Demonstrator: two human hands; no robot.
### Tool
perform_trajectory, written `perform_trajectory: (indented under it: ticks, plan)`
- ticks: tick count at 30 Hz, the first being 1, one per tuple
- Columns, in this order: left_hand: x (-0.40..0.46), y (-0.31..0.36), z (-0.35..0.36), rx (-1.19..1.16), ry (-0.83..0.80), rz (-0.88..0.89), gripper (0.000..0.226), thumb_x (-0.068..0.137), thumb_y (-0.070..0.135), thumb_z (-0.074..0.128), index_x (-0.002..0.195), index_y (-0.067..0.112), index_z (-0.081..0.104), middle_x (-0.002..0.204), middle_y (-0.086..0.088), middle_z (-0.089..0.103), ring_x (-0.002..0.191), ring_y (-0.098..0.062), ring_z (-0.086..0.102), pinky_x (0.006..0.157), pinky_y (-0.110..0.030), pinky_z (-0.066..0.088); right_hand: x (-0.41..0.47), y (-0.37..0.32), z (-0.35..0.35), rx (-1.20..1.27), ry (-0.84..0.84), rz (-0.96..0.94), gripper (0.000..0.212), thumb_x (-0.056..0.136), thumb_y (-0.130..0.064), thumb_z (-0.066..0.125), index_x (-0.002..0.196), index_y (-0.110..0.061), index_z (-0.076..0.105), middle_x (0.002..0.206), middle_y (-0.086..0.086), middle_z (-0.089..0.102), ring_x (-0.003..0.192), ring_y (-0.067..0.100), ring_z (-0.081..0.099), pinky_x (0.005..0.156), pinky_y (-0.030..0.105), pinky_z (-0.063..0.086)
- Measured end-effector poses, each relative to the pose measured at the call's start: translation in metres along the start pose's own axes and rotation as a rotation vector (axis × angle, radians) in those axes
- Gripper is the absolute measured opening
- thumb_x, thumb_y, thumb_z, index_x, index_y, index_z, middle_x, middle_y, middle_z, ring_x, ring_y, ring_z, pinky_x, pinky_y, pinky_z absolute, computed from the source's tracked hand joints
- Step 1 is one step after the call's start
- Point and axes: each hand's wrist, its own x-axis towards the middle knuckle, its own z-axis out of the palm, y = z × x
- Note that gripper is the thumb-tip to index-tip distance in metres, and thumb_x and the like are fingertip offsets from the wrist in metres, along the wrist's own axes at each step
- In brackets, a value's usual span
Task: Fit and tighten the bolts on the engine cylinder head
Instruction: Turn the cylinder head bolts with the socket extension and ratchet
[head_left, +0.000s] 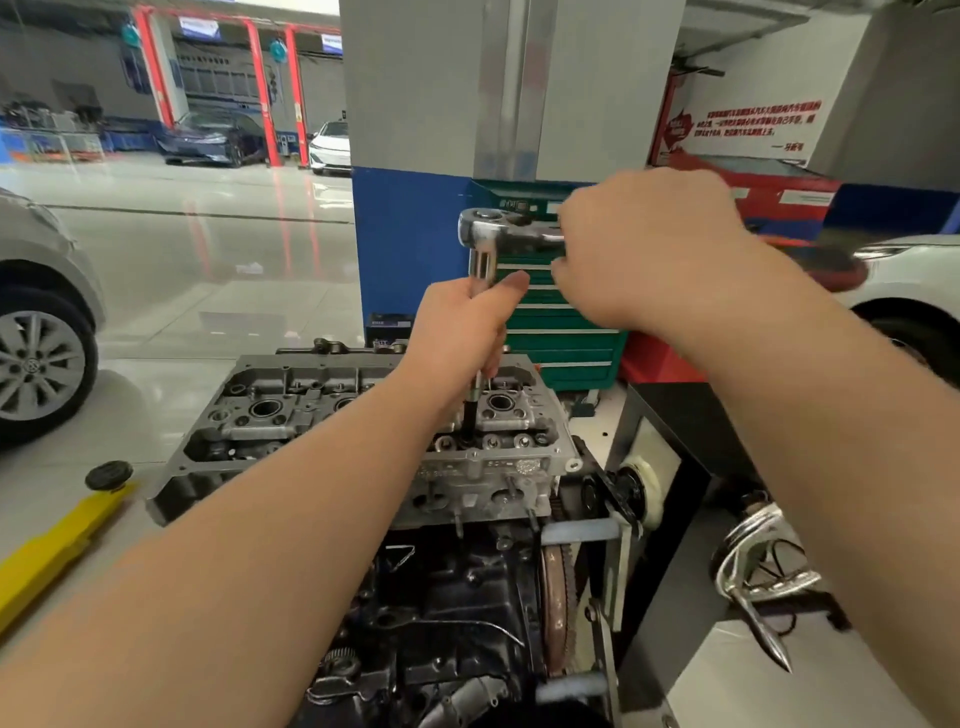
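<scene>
Both hands (639, 249) on ratchet (498, 228)

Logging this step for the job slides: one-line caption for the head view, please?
Left hand steadies the extension bar while right hand grips the ratchet over the cylinder head.

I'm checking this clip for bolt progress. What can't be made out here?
Head view only:
- Bolt under the socket extension: hidden in the cylinder head recess.
- Ratchet handle: covered by the right hand.
- Extension's middle: wrapped by the left hand.
- Head's centre: behind the left forearm.
</scene>
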Motion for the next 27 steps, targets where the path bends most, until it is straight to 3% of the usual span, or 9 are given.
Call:
perform_trajectory:
  ticks: [2, 5, 8, 11, 14, 18, 21, 23, 27]
  plan:
    - [0.001, -0.001, 0.001, -0.021, 0.041, -0.017, 0.052, 0.091, 0.049, 0.067, 0.051, 0.028, 0.042, 0.043, 0.003, 0.043, 0.038, -0.019, 0.042, 0.045, -0.026, 0.041, -0.017, -0.003, -0.007, -0.05, 0.099, 0.002, 0.026, 0.081, -0.034, 0.066, 0.069, -0.021, 0.046, 0.054, -0.001, 0.022, 0.044, 0.017, 0.015, 0.047, 0.024, 0.012]
    - [-0.001, -0.001, 0.002, -0.054, 0.054, -0.057, 0.046, 0.09, 0.05, 0.068, 0.064, 0.025, 0.04, 0.047, 0.004, 0.041, 0.041, -0.017, 0.039, 0.05, -0.03, 0.04, 0.017, -0.002, 0.007, 0.154, -0.104, -0.112, 0.016, 0.096, -0.034, 0.057, 0.084, -0.025, 0.063, 0.073, 0.0, 0.052, 0.065, 0.027, 0.051, 0.055, 0.033, 0.035]
    - [-0.002, 0.001, 0.002, -0.042, -0.074, -0.065, 0.047, 0.089, 0.052, 0.068, 0.055, 0.028, 0.047, 0.047, 0.002, 0.041, 0.041, -0.018, 0.038, 0.05, -0.031, 0.042, 0.049, -0.003, 0.018, 0.365, -0.257, -0.214, 0.018, 0.098, -0.022, 0.056, 0.08, -0.026, 0.054, 0.083, -0.002, 0.057, 0.088, 0.029, 0.059, 0.068, 0.037, 0.04]
    - [0.004, 0.004, -0.004, -0.038, -0.068, -0.066, 0.055, 0.093, 0.049, 0.07, 0.045, 0.028, 0.052, 0.046, 0.0, 0.046, 0.04, -0.017, 0.043, 0.049, -0.031, 0.048, 0.05, 0.001, 0.022, 0.218, -0.28, -0.187, 0.011, 0.098, -0.033, 0.056, 0.088, -0.027, 0.058, 0.082, 0.002, 0.058, 0.072, 0.028, 0.055, 0.059, 0.035, 0.039]
    - [0.005, 0.002, -0.011, -0.076, -0.06, -0.043, 0.05, 0.086, 0.053, 0.078, 0.049, 0.026, 0.058, 0.052, -0.004, 0.057, 0.046, -0.017, 0.054, 0.053, -0.025, 0.053, 0.03, 0.004, 0.02, 0.055, -0.126, -0.166, 0.017, 0.091, -0.041, 0.058, 0.085, -0.025, 0.055, 0.068, -0.001, 0.046, 0.053, 0.02, 0.04, 0.047, 0.027, 0.026]
    - [-0.001, -0.002, -0.001, -0.136, -0.006, -0.092, 0.042, 0.091, 0.043, 0.07, 0.059, 0.027, 0.048, 0.049, 0.007, 0.042, 0.042, -0.012, 0.038, 0.047, -0.03, 0.038, 0.041, 0.004, 0.033, 0.166, -0.086, -0.223, 0.015, 0.096, -0.036, 0.054, 0.088, -0.026, 0.06, 0.077, 0.002, 0.057, 0.068, 0.032, 0.055, 0.053, 0.032, 0.034]
    - [-0.004, -0.002, -0.001, -0.197, -0.17, -0.119, 0.043, 0.091, 0.034, 0.069, 0.055, 0.029, 0.048, 0.051, 0.005, 0.033, 0.045, -0.016, 0.024, 0.046, -0.026, 0.029, 0.057, -0.006, 0.044, 0.418, -0.139, -0.321, 0.011, 0.097, -0.02, 0.05, 0.09, -0.02, 0.058, 0.084, 0.005, 0.061, 0.082, 0.034, 0.057, 0.065, 0.038, 0.036]
    - [0.002, -0.001, -0.011, -0.244, -0.309, -0.152, 0.051, 0.095, 0.03, 0.065, 0.05, 0.027, 0.04, 0.048, 0.004, 0.028, 0.045, -0.018, 0.019, 0.046, -0.026, 0.027, 0.065, -0.014, 0.047, 0.451, -0.158, -0.275, 0.013, 0.096, -0.015, 0.05, 0.097, -0.017, 0.062, 0.089, 0.007, 0.062, 0.087, 0.035, 0.058, 0.066, 0.038, 0.038]
    - [0.014, -0.004, -0.025, -0.316, -0.607, -0.182, 0.056, 0.097, 0.028, 0.055, 0.047, 0.028, 0.03, 0.043, 0.007, 0.023, 0.04, -0.014, 0.015, 0.045, -0.024, 0.023, 0.045, -0.007, 0.027, 0.168, -0.211, -0.099, 0.028, 0.099, -0.041, 0.057, 0.11, -0.019, 0.07, 0.08, 0.009, 0.058, 0.069, 0.031, 0.055, 0.058, 0.033, 0.038]
